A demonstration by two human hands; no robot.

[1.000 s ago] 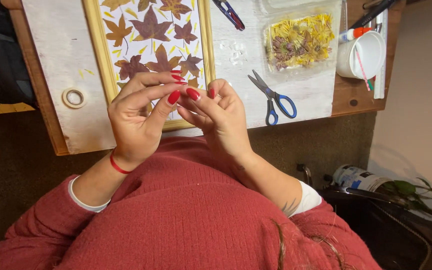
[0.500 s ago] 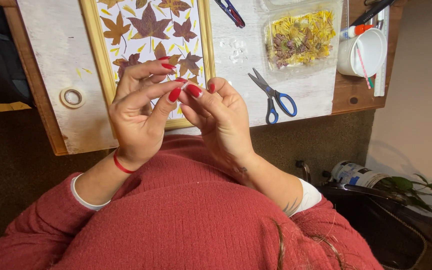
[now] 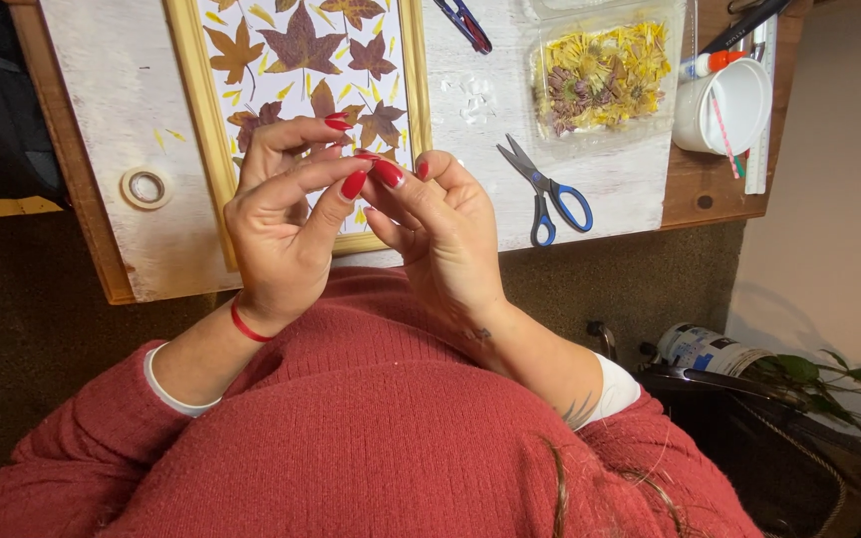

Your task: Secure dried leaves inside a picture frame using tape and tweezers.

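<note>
Head view, left hand and right hand fingertips pressed together, grip contents unclear, above wooden-framed pressed leaves

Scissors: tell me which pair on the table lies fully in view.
The blue-handled scissors, lying open right of the gold frame. The other pair, with dark red and blue handles, is cut off by the top edge.

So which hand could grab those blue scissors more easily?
Probably the right hand: the scissors lie on the table just to its right, while the left hand hovers over the framed leaves.
</note>
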